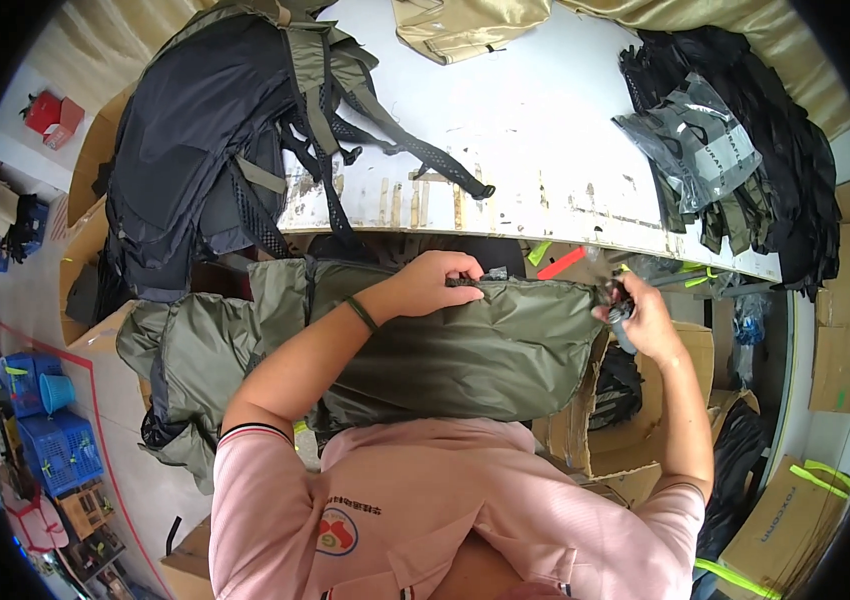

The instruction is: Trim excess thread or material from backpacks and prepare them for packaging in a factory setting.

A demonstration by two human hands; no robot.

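An olive-green fabric bag (465,355) lies across in front of my body, its top edge along the near side of the white table. My left hand (433,284) is closed, pinching a dark strip on that top edge between thumb and fingers. At the bag's right end my right hand (642,318) is closed around a small dark and grey item (621,308), whose kind I cannot make out. The bag's left part sags in loose folds.
On the white table (535,130), a black and olive backpack (200,130) lies left with straps trailing. Stacked black pieces (790,150) and a clear plastic bag (695,145) sit right. A cardboard box (665,420) stands below my right arm; blue crates (60,450) are far left.
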